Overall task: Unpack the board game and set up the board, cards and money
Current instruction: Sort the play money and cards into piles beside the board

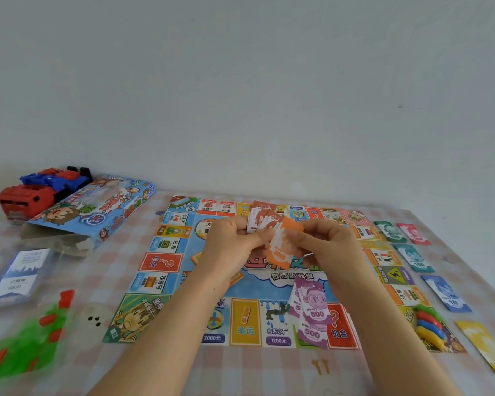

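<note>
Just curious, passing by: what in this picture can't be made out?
Head view:
- Middle of the board: covered by the left hand, the right hand and the orange notes they hold.
- green and red pieces, lower left: blurred.
- yellow note, far right: corner cut off by the frame edge.
- card pack, left: print too blurred to read.
</note>
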The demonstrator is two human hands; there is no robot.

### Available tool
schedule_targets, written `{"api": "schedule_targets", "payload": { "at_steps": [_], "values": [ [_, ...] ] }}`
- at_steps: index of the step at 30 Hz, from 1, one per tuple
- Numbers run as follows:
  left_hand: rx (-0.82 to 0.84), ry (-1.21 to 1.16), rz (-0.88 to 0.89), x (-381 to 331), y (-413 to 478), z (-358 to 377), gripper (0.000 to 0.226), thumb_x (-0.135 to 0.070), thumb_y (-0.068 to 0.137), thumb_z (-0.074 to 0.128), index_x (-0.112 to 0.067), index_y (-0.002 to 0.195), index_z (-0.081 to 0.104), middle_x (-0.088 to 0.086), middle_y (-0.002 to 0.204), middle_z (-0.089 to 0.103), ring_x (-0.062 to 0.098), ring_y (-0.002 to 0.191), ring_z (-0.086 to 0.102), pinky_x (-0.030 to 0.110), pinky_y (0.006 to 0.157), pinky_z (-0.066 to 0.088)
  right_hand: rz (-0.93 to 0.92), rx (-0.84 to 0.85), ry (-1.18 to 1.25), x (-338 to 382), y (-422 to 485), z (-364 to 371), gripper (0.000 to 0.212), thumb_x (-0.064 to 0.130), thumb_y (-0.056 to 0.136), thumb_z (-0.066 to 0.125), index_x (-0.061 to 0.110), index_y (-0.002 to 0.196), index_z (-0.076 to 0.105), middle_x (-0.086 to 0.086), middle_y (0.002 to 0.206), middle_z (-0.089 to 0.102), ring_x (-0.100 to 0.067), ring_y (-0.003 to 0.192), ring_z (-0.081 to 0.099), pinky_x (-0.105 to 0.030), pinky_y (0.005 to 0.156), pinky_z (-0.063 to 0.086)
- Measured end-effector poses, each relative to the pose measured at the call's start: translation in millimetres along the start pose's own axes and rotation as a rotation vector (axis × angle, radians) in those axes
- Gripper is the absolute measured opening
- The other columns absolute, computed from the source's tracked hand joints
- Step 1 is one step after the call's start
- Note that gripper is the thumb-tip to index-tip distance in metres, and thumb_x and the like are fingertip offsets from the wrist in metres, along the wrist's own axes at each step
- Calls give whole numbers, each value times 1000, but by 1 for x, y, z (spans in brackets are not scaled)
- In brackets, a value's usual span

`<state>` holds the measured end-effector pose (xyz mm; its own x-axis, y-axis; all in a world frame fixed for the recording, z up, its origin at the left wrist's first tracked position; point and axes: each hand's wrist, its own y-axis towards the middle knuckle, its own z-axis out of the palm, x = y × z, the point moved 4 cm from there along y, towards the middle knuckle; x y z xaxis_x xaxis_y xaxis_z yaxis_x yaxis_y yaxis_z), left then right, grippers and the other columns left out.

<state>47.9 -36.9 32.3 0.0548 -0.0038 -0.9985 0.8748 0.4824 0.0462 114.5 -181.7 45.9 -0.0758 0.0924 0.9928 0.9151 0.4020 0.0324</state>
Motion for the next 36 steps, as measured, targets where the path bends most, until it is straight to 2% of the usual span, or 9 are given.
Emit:
{"api": "schedule_targets", "payload": {
  "at_steps": [4,10,14,17,24,30,32,34,36],
  "values": [
    [-13,41,26,-2,-2,-1,10,-11,84,67,-21,84,70,-2,78,74,13,67,71,23,60,58,13,-14,22,0,-1,-3,11,15,80,72,8,89,73,-9,74,71,-11,55,59,-17,46,47],
    [-71,95,32,-3,1,-9,6,-13,88,64,-18,86,68,2,81,74,18,66,71,35,71,59,-1,-50,49,2,-1,-8,12,12,77,75,14,89,72,-4,70,72,-10,54,60,-16,45,45],
    [-107,137,18,-1,3,-11,2,-18,87,66,-19,89,67,1,86,73,23,81,70,48,82,55,-119,-113,-113,5,1,-15,17,8,75,77,19,87,72,-4,71,71,-4,48,59,-15,44,44],
    [-112,155,10,-2,3,-11,3,-20,87,66,-20,90,66,2,89,73,26,86,69,50,84,54,-145,-56,-244,4,1,-13,16,6,76,76,16,88,75,-1,73,70,1,46,57,-10,45,42],
    [-120,145,16,-4,2,-13,6,-16,87,65,-22,88,67,-3,84,73,19,80,70,46,82,56,-192,10,-399,3,-1,-6,12,7,78,74,17,71,71,-1,64,67,0,41,49,-14,46,43],
    [-94,199,13,-5,2,-14,6,-15,87,65,-21,88,67,-2,84,73,19,79,70,46,82,56,-156,42,-470,-2,0,-4,7,13,81,72,9,75,73,-14,70,67,-11,48,48,-27,53,45],
    [-39,252,7,-5,1,-13,6,-16,87,65,-21,89,67,-2,83,74,17,77,71,42,79,58,-154,-12,-434,-2,1,-8,8,12,82,71,8,75,73,-11,63,64,-12,50,48,-29,54,47],
    [61,366,-3,-8,-3,-8,7,-17,87,65,-23,92,66,-4,82,74,13,69,71,29,66,59,-137,-91,-359,-1,2,-19,7,10,81,72,12,75,74,-4,59,63,-10,48,49,-27,53,48],
    [151,535,24,-9,-7,-3,13,-17,88,64,-26,97,64,-7,91,73,9,76,69,27,68,57,-114,-137,-313,-1,2,-27,8,9,80,72,16,77,74,-7,65,67,-10,49,51,-26,52,48]
  ]
}}
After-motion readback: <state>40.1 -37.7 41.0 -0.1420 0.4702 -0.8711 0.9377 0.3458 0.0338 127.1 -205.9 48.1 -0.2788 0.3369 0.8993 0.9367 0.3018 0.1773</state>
